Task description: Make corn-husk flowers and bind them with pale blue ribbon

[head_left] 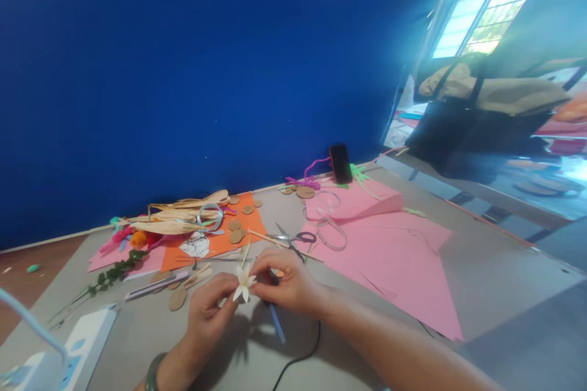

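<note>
My left hand (208, 311) and my right hand (287, 284) meet just above the grey table (495, 275), near its front middle. Both pinch a small white paper flower (244, 284) with pointed petals; a thin pale stick rises from it. The fingers of both hands are closed round the flower. A blue strip (277, 324) pokes out under my right hand. A green band sits on my left wrist.
Scissors (293, 238), pink paper sheets (394, 256), an orange sheet (220, 238) with cardboard discs, dried leaves (178, 217), a tape roll (210, 215), a green sprig (114, 275), a black phone (340, 163) and a white power strip (87, 333) lie around. A blue wall stands behind.
</note>
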Tool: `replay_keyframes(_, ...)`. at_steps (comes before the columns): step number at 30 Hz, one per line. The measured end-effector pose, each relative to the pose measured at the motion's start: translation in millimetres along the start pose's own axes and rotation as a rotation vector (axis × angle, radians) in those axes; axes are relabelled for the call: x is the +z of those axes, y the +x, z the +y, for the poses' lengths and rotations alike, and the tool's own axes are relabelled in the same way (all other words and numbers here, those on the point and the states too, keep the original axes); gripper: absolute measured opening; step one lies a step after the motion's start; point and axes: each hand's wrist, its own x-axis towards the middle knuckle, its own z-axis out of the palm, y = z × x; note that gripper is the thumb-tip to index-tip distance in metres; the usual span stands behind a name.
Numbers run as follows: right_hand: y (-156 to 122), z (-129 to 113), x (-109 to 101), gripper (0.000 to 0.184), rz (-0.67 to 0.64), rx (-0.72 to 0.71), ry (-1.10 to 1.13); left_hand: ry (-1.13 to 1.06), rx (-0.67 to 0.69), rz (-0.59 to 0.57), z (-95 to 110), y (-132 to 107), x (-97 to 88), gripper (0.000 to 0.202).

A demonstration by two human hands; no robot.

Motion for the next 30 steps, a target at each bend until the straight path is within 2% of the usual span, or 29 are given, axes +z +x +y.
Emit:
replay_keyframes(5,0,0,-1,0.010,0.021,-0.029,-0.051,-0.060,-0.140,0.004,0,0,1.3,0.021)
replay_keyframes(10,0,0,1,0.008,0.029,-0.019,-0.071,-0.127,-0.211,0.023,1,1,2.4,0.020)
replay_keyframes(18,1,-8,0,0.008,0.107,-0.001,-0.054,-0.044,-0.142,-0.014,-8,0,3.9,0.019)
replay_keyframes(25,2,-15,3,0.015,0.095,0.125,-0.059,0.016,-0.057,-0.009,-9,-1,4.1,0.015)
replay_keyframes(30,0,-15,5,0.016,0.103,0.171,-0.049,0.027,-0.052,-0.002,-8,-1,5.2,0.014)
